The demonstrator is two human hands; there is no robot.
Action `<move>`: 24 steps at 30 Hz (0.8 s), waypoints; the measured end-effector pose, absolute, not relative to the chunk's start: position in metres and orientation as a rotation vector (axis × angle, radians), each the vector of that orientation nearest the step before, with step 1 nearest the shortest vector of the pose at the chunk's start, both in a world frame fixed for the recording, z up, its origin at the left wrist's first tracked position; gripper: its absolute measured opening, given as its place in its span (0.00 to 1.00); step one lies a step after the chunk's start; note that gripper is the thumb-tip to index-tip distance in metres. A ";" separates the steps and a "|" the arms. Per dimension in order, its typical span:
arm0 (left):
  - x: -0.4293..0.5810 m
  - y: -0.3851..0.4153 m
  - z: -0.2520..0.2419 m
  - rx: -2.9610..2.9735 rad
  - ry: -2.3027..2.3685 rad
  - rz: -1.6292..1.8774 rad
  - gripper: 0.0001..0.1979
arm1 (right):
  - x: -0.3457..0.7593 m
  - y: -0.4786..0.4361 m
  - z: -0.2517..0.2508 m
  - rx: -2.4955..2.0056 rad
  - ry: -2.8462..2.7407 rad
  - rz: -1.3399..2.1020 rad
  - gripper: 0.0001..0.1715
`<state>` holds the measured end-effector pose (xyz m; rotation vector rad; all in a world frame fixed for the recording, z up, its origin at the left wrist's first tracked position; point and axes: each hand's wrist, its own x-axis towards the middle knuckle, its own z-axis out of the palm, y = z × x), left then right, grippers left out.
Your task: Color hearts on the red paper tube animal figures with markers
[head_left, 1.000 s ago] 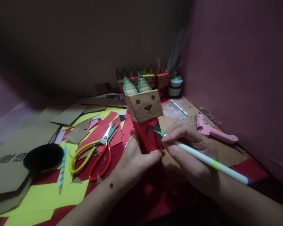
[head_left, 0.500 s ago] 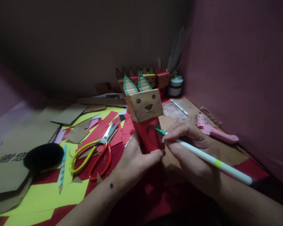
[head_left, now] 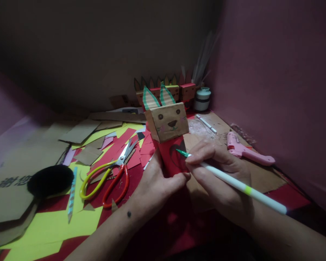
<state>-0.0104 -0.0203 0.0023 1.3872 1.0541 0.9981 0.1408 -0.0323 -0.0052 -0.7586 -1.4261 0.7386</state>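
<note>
My left hand [head_left: 160, 181] is closed round the lower part of a paper animal figure [head_left: 168, 125], its thumb across the front. The figure has a brown cardboard box head with a drawn face, two green-edged ears and a red body bearing a dark heart outline. In a pen grip, my right hand [head_left: 220, 170] holds a white marker [head_left: 230, 183] with a green tip and a yellow-green band. The marker's tip meets the heart on the red body, or hovers just off it; I cannot tell which.
Left of the figure lie scissors [head_left: 121, 159] with yellow and red handles, a pencil [head_left: 72, 195], a black oval thing [head_left: 51, 180] and paper scraps. A pink glue gun [head_left: 247, 154] and another marker [head_left: 206, 124] lie to the right. Similar figures [head_left: 187, 92] and a jar [head_left: 202, 98] stand behind.
My right hand and the marker have shifted slightly left, bringing the green tip further into the heart. The figure and my left hand have barely moved.
</note>
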 end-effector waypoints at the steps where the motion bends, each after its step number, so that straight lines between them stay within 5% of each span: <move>1: -0.011 -0.020 0.002 1.395 1.051 1.005 0.22 | 0.140 -0.032 -0.005 -0.753 -1.429 0.726 0.13; 24: -0.009 -0.021 0.002 1.374 1.048 1.007 0.18 | 0.140 -0.036 -0.006 -0.849 -1.346 0.765 0.09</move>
